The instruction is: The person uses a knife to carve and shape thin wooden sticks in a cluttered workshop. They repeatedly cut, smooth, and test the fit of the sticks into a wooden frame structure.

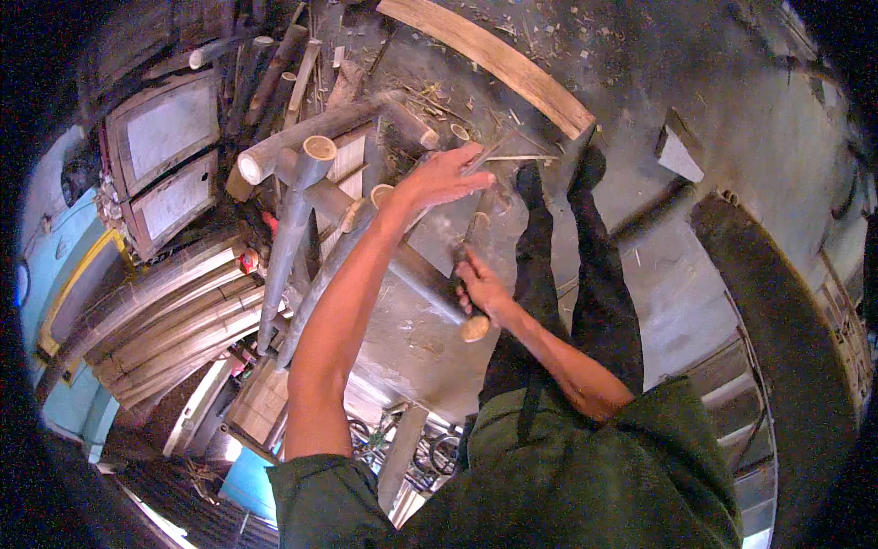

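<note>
My left hand (446, 180) is stretched out over a frame of round poles, its fingers extended. A thin grey sliver (495, 147) shows beside its fingertips; I cannot tell whether the hand touches it. Below and to the right, my right hand (483, 289) is closed around a wooden tool handle (475, 231). The tool's far end, near my feet, is too blurred to name. Beside that hand, a round pole (430, 282) ends in a pale cut face. More joined poles make up the frame, including a leaning one (291, 229) and a thick crosspiece (306, 137).
A long curved plank (498, 57) lies on the floor ahead, among scattered chips and shavings. Stacked slats (183, 329) and a pale-panelled wooden door (172, 128) stand at left. A wedge-shaped block (679, 151) rests at right, near a long dark panel (777, 302).
</note>
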Available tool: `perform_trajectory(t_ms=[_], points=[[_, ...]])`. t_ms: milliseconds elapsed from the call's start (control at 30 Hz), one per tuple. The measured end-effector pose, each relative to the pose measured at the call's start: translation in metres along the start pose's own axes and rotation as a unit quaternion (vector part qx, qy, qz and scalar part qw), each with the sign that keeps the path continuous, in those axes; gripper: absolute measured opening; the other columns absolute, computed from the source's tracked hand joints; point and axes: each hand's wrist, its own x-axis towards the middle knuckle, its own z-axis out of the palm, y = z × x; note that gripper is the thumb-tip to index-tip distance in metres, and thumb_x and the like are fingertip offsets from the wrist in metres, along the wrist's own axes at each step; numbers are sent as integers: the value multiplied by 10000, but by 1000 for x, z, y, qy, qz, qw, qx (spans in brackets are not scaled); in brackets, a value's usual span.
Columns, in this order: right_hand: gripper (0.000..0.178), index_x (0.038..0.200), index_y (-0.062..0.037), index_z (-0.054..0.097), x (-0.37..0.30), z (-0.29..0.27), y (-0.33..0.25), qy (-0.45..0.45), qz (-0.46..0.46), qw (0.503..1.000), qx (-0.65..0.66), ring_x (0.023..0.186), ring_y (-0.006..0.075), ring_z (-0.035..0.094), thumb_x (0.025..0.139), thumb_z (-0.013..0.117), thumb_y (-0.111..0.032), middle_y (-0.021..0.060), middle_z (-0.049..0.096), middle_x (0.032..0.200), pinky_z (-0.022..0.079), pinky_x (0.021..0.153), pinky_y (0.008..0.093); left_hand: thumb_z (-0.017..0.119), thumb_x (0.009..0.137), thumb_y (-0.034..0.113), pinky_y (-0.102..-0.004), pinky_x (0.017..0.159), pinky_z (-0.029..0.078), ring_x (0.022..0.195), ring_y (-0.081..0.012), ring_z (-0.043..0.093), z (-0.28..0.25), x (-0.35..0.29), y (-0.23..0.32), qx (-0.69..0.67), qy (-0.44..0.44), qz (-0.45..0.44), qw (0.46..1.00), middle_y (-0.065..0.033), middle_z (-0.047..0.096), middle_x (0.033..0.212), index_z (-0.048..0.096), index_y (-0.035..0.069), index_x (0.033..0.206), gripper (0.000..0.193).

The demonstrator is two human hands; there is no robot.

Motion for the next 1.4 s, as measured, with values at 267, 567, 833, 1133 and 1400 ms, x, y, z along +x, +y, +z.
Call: perform_trajectory(t_ms=[267, 567, 833, 1133, 1400], points=[[538, 1476, -288, 178, 5, 34, 9, -92, 103, 985, 108, 478, 82, 393, 991, 413, -288, 13, 443, 686, 389, 405, 232, 537, 914, 411, -425, 704, 464, 775, -311, 615, -7, 9, 1, 91, -82, -4, 992, -151, 629, 844, 582, 45, 1004, 379], [558, 1475, -303, 180, 11, 23, 6, -122, 122, 978, 118, 472, 73, 379, 977, 432, -280, 7, 437, 673, 367, 389, 213, 523, 920, 418, -427, 731, 473, 837, -353, 624, -18, 2, 11, 149, -92, 27, 984, -192, 623, 872, 582, 39, 1048, 404], [528, 1473, -227, 232, 11, 35, 9, -33, 60, 997, 27, 456, 85, 407, 987, 433, -265, 7, 437, 651, 381, 398, 235, 525, 917, 435, -403, 755, 482, 840, -330, 626, -22, 1, 24, 130, -116, -15, 985, -193, 639, 900, 571, 41, 1129, 450], [472, 1396, -128, 402, 28, 27, 19, 63, -140, 971, -181, 646, 236, 587, 951, 451, -276, 115, 614, 739, 496, 654, 387, 508, 925, 367, -472, 696, 465, 800, -419, 602, -16, 3, 16, 131, -53, 73, 987, -237, 617, 828, 574, 3, 981, 374], [516, 1434, -124, 336, 6, 39, 9, 2, -76, 983, -169, 494, 105, 457, 963, 465, -293, 25, 480, 625, 407, 451, 285, 514, 918, 367, -481, 710, 455, 808, -420, 595, -14, 7, 5, 107, -81, 30, 991, -242, 615, 833, 578, 22, 1004, 361]])
